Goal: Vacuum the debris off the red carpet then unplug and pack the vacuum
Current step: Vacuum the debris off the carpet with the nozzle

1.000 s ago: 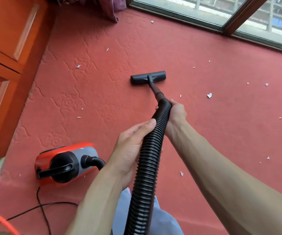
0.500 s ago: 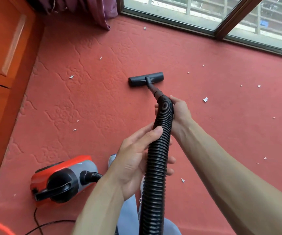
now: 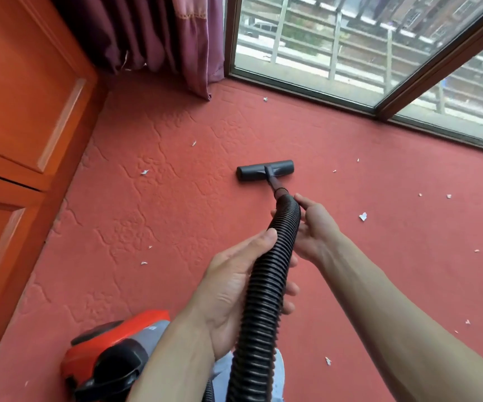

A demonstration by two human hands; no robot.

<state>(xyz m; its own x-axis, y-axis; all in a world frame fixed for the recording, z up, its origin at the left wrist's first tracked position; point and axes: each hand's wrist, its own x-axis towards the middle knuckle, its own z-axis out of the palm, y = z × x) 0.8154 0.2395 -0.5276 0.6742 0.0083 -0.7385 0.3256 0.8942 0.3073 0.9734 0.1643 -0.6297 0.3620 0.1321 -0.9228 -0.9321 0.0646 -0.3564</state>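
Note:
A black ribbed vacuum hose [image 3: 266, 285] runs up the middle of the head view to a dark floor nozzle [image 3: 265, 170] lying flat on the red carpet [image 3: 147, 227]. My left hand [image 3: 234, 288] grips the hose lower down, thumb on top and fingers curled under it. Near the hose's front end my right hand [image 3: 313, 224] holds it from the right side. The red and grey vacuum body [image 3: 109, 358] sits at the bottom left, partly behind my left forearm. Small white scraps of debris [image 3: 362, 216] lie scattered over the carpet.
An orange wooden cabinet [image 3: 22, 134] lines the left side. A purple curtain [image 3: 162, 39] hangs in the far corner. A window with a brown frame [image 3: 379, 91] runs along the far edge of the carpet. More scraps [image 3: 144, 172] lie left of the nozzle.
The view has tilted up, showing more curtain and window. Both hands still hold the hose; the nozzle stays on the carpet at about the same spot. The power cord has left the view.

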